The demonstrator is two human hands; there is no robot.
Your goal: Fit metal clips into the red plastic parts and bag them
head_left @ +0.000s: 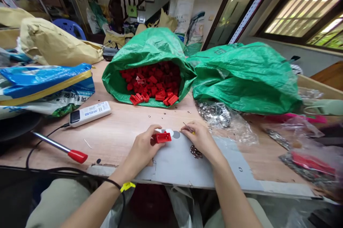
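Note:
My left hand is closed around a small red plastic housing, its open side facing me. A little to the right, my right hand pinches a thin tool with a bit of yellow near the fingers; its exact kind is hard to make out. The two hands are apart, above a grey sheet on the table. Just below my right fingers lies a small heap of shiny metal parts. Between the hands, a white disc and a grey disc show on the sheet.
A green sack lies open with many red housings inside. Another green sack is at its right, near a clear bag of metal parts. On the left are a white handheld device with a cable and a red-tipped lever.

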